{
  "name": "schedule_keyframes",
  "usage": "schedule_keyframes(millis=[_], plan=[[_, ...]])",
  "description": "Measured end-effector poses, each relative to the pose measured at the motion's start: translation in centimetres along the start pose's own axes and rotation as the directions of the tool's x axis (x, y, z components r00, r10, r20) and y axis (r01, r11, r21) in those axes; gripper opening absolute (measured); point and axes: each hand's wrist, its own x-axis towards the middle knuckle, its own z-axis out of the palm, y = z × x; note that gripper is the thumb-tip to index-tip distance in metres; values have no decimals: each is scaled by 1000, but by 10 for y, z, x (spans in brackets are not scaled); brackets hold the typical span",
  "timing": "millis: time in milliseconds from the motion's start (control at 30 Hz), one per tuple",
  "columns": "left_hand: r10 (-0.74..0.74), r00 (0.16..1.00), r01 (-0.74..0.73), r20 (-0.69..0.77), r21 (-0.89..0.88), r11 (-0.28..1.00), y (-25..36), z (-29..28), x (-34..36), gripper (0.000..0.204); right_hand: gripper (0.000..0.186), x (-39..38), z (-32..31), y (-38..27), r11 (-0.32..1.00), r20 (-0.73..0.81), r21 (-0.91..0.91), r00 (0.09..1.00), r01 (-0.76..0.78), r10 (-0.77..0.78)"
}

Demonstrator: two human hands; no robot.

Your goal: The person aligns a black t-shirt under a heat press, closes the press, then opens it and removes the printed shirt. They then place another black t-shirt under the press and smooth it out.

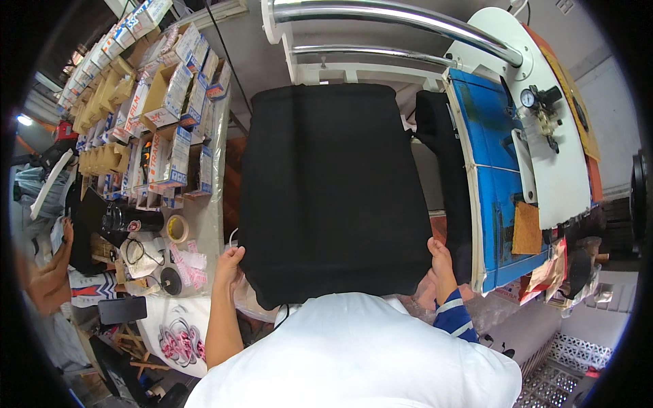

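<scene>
A broad piece of black cloth point(333, 190), which looks like a garment, lies spread flat in front of me over a squarish support that it hides. At its near left corner my left hand point(230, 265) is closed, thumb on top, on the cloth's edge. My right hand point(441, 262) pinches the opposite edge near the right corner. Between the two hands the near hem hangs loosely, partly behind my white shirt. To the right, a second strip of black cloth point(445, 183) runs beside a blue-topped press plate point(500, 170).
Chrome bars point(401, 17) of the press frame cross the far side, and a pressure gauge point(528, 99) sits on its white body. On the left, a table point(212, 170) holds stacked cardboard boxes point(170, 95) and a roll of tape point(178, 229). Another person's arm point(58, 262) shows at far left.
</scene>
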Motion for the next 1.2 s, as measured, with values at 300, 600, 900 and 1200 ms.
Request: schedule_keyframes(millis=[300,600,900,1200], plan=[[-127,987,135,95,-93,986,-3,-5,-39,24,23,-19,-18,11,1000,48,-3,999,24,-24],[-60,987,92,149,-220,971,-21,-8,-47,27,16,-27,-31,15,999,38,-40,999,-27,28],[-92,992,83,84,105,991,-18,-13,-45,18,13,-14,-43,25,994,-5,-93,998,64,-64],[382,916,-258,-125,547,797,-55,-1,-51,21,32,-7,-38,42,908,-99,-404,981,111,-164]])
